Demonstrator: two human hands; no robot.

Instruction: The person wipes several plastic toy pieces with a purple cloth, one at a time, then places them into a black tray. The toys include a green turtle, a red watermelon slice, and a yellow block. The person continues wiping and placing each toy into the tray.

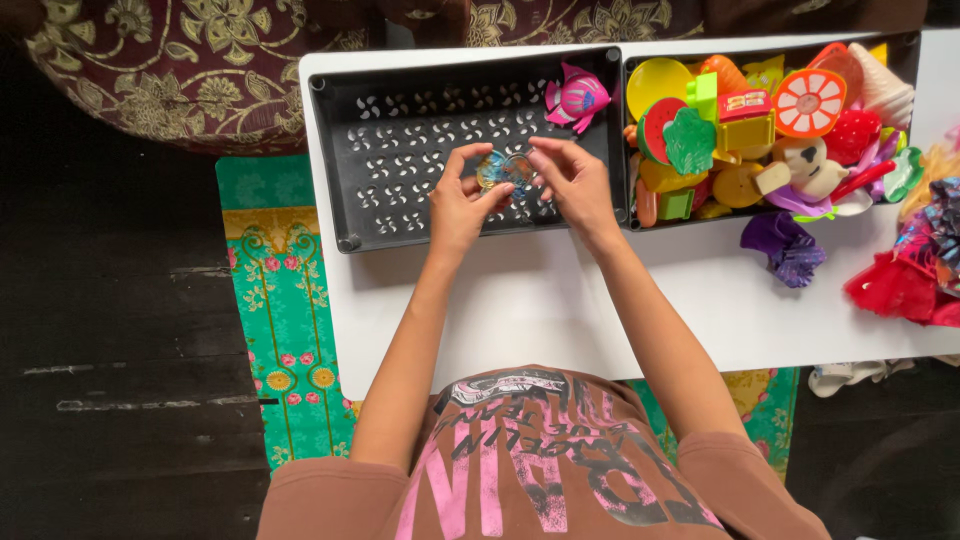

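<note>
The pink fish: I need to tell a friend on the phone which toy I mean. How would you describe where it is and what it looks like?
On the white table stand two black trays side by side. The left tray is almost bare, and the pink fish lies in its far right corner. It is the only toy lying loose in that tray, bright pink with blue stripes, beyond the hands.

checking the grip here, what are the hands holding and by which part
Both hands hold one small blue and orange toy over the perforated black tray: left hand pinches its left edge, right hand its right edge. What kind of toy cannot be told.
</note>
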